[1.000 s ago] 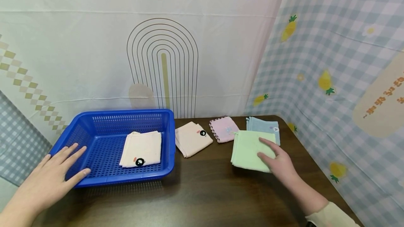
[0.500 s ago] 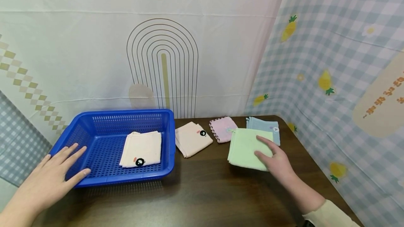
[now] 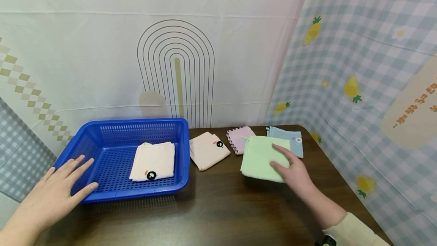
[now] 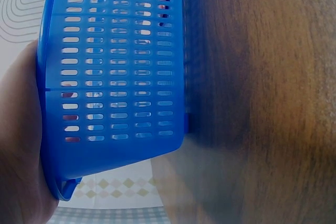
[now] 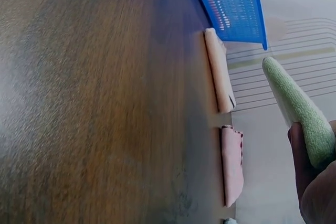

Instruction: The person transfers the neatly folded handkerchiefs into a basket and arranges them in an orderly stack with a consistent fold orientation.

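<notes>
My right hand [image 3: 294, 170] pinches a folded light green towel [image 3: 261, 158] by its right side. In the right wrist view the green towel [image 5: 302, 108] is held up off the table, thumb on one face. My left hand [image 3: 56, 193] rests with spread, straight fingers on the left front corner of a blue plastic basket [image 3: 136, 193]. The left wrist view shows that hand against the rim of the basket [image 4: 113, 156]. Inside the basket lies a folded cream towel [image 3: 155, 160] with an embroidered eye.
Along the back of the dark wooden table [image 3: 218, 208] lie a folded peach towel [image 3: 206, 153], a pink towel [image 3: 239, 139] and a blue towel [image 3: 295, 145], the last two partly behind the green one. Cloth-covered walls [image 3: 239, 67] stand behind and to the right.
My right hand has carried the green towel a short way left and slightly up, now covering part of the pink towel. The left hand and basket have stayed still.
</notes>
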`<state>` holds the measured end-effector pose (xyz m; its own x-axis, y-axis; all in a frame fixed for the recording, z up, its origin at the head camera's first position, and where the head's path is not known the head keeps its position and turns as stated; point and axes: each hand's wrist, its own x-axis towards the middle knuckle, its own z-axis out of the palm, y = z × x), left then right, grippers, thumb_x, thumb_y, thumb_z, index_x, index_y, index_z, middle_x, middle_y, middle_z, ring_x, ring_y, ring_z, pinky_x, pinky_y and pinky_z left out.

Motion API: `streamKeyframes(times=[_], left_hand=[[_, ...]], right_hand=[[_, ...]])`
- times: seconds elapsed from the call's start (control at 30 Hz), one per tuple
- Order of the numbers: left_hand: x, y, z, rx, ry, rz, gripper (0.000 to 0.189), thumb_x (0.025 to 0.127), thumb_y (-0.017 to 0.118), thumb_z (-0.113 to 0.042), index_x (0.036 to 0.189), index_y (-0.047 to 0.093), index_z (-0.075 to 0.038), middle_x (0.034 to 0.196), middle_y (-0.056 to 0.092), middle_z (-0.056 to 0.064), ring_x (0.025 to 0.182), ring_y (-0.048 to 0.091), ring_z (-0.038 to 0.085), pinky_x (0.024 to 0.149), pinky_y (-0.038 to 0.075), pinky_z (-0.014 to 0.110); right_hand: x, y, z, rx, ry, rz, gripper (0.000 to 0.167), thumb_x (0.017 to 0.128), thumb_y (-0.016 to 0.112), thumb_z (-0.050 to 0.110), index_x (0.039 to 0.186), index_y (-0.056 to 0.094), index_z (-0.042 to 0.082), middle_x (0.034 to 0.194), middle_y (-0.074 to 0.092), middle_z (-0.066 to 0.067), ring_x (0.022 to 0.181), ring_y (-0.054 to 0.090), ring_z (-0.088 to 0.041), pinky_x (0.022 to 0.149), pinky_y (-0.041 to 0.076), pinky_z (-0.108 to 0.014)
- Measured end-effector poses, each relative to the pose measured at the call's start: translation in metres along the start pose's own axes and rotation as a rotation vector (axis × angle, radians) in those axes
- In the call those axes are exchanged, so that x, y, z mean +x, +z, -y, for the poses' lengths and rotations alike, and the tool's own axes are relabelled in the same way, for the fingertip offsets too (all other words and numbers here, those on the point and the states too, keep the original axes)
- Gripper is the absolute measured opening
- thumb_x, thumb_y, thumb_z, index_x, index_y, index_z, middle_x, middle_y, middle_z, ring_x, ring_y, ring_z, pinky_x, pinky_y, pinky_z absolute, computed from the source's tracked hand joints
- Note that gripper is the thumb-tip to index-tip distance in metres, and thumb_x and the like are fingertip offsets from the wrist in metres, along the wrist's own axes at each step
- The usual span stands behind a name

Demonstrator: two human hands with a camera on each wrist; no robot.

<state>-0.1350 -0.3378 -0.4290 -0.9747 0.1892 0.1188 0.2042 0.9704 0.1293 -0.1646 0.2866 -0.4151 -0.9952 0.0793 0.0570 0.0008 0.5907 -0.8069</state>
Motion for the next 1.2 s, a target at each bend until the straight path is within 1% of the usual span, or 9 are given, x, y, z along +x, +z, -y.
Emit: streamKeyframes(times=[0.23,0.5,0.7,0.93,1.2], left_hand=[[0.0,-0.001,-0.001,-0.003,0.003,0.001,0.083,0.096,0.051,-0.061,0.154,0.033,-0.004,0.155,0.025,0.033,0.139,0.019,0.058,0.109,-0.027,0.052],[-0.001,-0.001,-0.001,-0.004,0.015,-0.015,0.082,0.096,0.052,-0.06,0.154,0.032,-0.005,0.155,0.026,0.032,0.139,0.021,0.057,0.109,-0.027,0.05],[0.0,-0.002,-0.001,-0.003,0.014,-0.019,0.082,0.096,0.053,-0.06,0.154,0.033,-0.006,0.154,0.028,0.032,0.138,0.024,0.057,0.11,-0.026,0.051],[0.0,-0.001,-0.001,-0.006,0.017,-0.023,0.082,0.095,0.053,-0.06,0.154,0.033,-0.007,0.154,0.029,0.031,0.137,0.025,0.057,0.11,-0.026,0.052],[0.0,-0.003,-0.002,-0.012,0.014,-0.016,0.082,0.095,0.053,-0.061,0.154,0.034,-0.006,0.154,0.028,0.032,0.137,0.025,0.056,0.11,-0.026,0.052]], right_hand=[[0.001,0.005,0.007,0.024,-0.023,0.012,0.06,0.092,0.071,0.038,0.147,0.049,0.026,0.155,0.039,-0.008,0.144,0.03,-0.03,0.112,0.029,-0.053],[0.004,0.016,0.015,0.057,-0.077,0.022,0.059,0.092,0.072,0.033,0.146,0.051,0.023,0.154,0.042,-0.009,0.144,0.031,-0.03,0.112,0.029,-0.052],[0.005,0.023,0.021,0.082,-0.095,0.041,0.058,0.092,0.072,0.03,0.146,0.05,0.024,0.154,0.041,-0.008,0.145,0.03,-0.03,0.114,0.027,-0.053],[0.008,0.031,0.029,0.096,-0.093,0.053,0.057,0.093,0.072,0.028,0.145,0.051,0.026,0.154,0.041,-0.006,0.145,0.029,-0.029,0.114,0.027,-0.054],[0.009,0.04,0.038,0.118,-0.137,0.075,0.057,0.093,0.071,0.028,0.146,0.05,0.025,0.154,0.041,-0.004,0.146,0.027,-0.027,0.115,0.026,-0.054]])
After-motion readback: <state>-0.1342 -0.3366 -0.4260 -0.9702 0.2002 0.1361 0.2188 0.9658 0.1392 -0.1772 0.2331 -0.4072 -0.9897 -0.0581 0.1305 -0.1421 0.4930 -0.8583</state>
